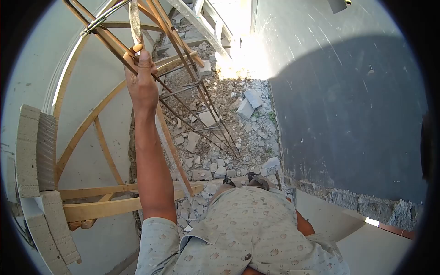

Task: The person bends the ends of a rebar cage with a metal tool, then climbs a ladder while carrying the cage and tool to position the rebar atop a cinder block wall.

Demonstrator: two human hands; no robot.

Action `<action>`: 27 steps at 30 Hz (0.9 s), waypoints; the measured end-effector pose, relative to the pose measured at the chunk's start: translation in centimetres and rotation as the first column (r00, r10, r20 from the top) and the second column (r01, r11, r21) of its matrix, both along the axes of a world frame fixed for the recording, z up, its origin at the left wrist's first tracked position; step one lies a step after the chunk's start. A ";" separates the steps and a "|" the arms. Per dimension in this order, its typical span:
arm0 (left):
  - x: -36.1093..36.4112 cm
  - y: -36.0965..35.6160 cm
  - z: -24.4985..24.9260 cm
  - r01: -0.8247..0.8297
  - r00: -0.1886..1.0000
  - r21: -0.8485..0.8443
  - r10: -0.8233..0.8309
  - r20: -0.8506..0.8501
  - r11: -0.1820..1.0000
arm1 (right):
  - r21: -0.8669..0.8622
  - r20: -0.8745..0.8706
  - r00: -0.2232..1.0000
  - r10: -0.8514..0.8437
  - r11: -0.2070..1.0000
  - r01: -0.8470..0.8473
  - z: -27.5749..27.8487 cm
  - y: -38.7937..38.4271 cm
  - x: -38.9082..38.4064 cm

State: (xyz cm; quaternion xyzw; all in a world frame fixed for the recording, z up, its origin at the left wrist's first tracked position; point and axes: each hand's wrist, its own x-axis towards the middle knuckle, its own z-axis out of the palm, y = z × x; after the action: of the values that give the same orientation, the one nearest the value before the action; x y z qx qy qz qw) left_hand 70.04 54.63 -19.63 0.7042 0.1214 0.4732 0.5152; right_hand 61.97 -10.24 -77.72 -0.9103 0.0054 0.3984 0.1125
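My left hand (pixel 141 82) reaches forward, its fingers wrapped round a rusty bar of a rebar cage (pixel 198 82). Long bars joined by square ties make up this cage, which slants down over the rubble. Right by my thumb, a flat whitish-grey strip (pixel 134 20) with a rounded tan end points away from me; whether my hand also grips it, I cannot tell. Tie wire (pixel 98 22) and several bars cross just left of the hand. My right hand is out of sight; only a bit of that arm shows beside my patterned shirt (pixel 256 224).
Broken blocks (pixel 250 103) and rubble (pixel 192 142) cover the ground below. Curved wooden framing (pixel 89 121) and pale blocks (pixel 30 151) stand at left. A dark grey wall panel (pixel 348 119) rises at right. A light metal frame (pixel 206 23) leans at the top.
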 end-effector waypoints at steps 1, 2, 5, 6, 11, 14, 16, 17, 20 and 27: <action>0.5 0.0 -0.3 -0.001 0.999 0.014 0.002 -0.038 1.000 | -0.001 0.007 1.000 -0.019 1.000 0.019 0.9 0.8 -0.3; 1.0 0.3 -1.2 -0.037 0.996 0.008 0.038 -0.076 0.999 | 0.000 0.021 0.999 -0.040 0.999 0.040 1.8 1.8 -0.4; 2.4 -0.1 -2.2 -0.017 0.996 0.063 0.022 -0.089 0.998 | 0.035 0.072 0.993 -0.096 0.995 0.093 3.6 4.9 0.3; 3.0 0.1 -2.5 -0.056 0.994 0.099 0.065 -0.092 0.993 | 0.048 0.090 0.990 -0.109 0.993 0.105 4.2 5.9 0.6; 5.0 0.8 -2.8 0.174 0.985 -0.046 -0.174 0.016 0.984 | 0.133 0.194 0.963 -0.190 0.977 0.166 5.4 10.7 4.6; 6.0 2.1 -5.5 0.362 0.929 -0.189 -0.337 0.154 0.913 | 0.249 0.216 0.936 -0.278 0.943 0.223 6.0 14.0 7.4; 7.2 1.9 -8.8 0.393 0.913 -0.194 -0.355 0.203 0.899 | 0.288 0.269 0.917 -0.293 0.934 0.214 3.9 15.9 10.2; 8.0 2.0 -10.6 0.409 0.903 -0.190 -0.366 0.226 0.892 | 0.293 0.229 0.935 -0.271 0.935 0.199 2.4 16.3 11.5; 10.2 1.7 -15.8 0.282 0.954 -0.217 -0.297 -0.040 0.935 | 0.290 0.170 0.975 -0.141 0.953 0.087 -1.7 18.4 17.1; 22.5 3.9 -18.4 0.217 0.970 -0.357 -0.243 -0.029 0.909 | 0.152 0.068 0.975 -0.213 0.968 0.200 3.2 25.8 33.5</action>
State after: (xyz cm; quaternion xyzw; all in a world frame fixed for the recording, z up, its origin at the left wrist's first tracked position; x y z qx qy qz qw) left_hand 92.54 58.54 -38.07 0.6271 0.1386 0.3541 0.6798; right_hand 95.50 15.58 -74.51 -0.9102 0.0666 0.3451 0.2192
